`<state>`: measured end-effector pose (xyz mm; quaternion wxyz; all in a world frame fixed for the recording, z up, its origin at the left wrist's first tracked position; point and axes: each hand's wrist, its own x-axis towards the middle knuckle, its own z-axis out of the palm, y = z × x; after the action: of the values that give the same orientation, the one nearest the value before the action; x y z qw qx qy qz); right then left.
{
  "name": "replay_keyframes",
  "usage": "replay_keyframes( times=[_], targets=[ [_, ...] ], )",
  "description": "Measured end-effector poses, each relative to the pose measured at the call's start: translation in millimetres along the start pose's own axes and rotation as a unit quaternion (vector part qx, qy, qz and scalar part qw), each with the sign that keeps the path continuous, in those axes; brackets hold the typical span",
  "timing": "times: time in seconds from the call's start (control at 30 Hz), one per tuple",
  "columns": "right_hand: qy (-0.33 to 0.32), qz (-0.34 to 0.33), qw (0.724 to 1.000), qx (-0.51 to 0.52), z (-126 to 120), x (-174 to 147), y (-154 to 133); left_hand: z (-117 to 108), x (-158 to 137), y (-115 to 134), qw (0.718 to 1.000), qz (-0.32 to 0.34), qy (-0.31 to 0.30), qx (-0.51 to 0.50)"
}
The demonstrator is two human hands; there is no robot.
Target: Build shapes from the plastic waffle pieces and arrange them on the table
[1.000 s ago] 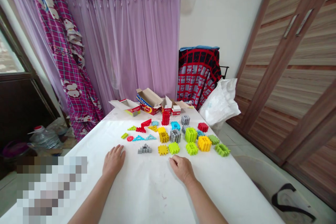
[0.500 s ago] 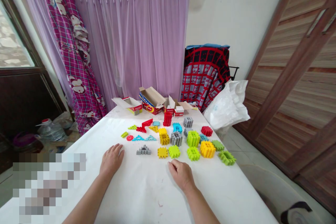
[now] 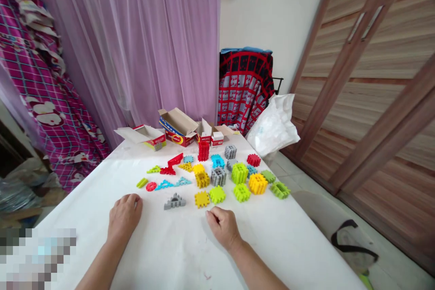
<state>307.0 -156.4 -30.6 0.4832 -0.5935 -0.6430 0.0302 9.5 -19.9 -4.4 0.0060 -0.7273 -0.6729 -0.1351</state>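
Note:
My left hand [image 3: 123, 215] rests on the white tabletop, its fingers curled downward, with nothing seen in them. My right hand [image 3: 222, 226] lies on the table as a loose fist, thumb against the fingers, and shows nothing held. Nearest to the left hand are a grey notched arch-shaped block [image 3: 175, 201] and a red round piece [image 3: 151, 186]. Just beyond the right fist lie a flat yellow notched square [image 3: 202, 199] and a flat lime one [image 3: 217, 194]. Farther right stand a lime cube [image 3: 239, 173] and an orange-yellow cube [image 3: 258, 183] of interlocking squares.
Open cardboard boxes [image 3: 178, 127] stand along the table's far edge. More pieces, including a red block stack [image 3: 203, 151] and a grey cube [image 3: 218, 176], lie between. A white bag [image 3: 272, 124] is at the far right corner, near a wooden wardrobe [image 3: 360, 77].
The view has turned to the right, so the table and blocks appear farther left. The fingers of my left hand look more curled. My right fist keeps its place by the flat squares.

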Motion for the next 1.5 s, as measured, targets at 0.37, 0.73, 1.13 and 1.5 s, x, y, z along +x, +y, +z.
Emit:
replay_keyframes(
  times=[0.37, 0.73, 1.13, 1.5],
  targets=[
    [0.029, -0.118, 0.992, 0.019, 35, 45, -29, 11, 14, -12, 0.999, -0.011, -0.021, -0.032],
    [0.01, -0.092, 0.993, 0.066, 40, 30, -24, 6, 37, -22, 0.997, -0.038, -0.015, -0.058],
    [-0.064, -0.021, 0.995, 0.08, 48, 25, -18, -2, 46, -21, 0.993, -0.09, -0.02, -0.068],
    [-0.084, -0.009, 0.994, 0.074, 51, 22, -15, 0, 58, -22, 0.993, -0.109, -0.013, -0.051]
  ],
)
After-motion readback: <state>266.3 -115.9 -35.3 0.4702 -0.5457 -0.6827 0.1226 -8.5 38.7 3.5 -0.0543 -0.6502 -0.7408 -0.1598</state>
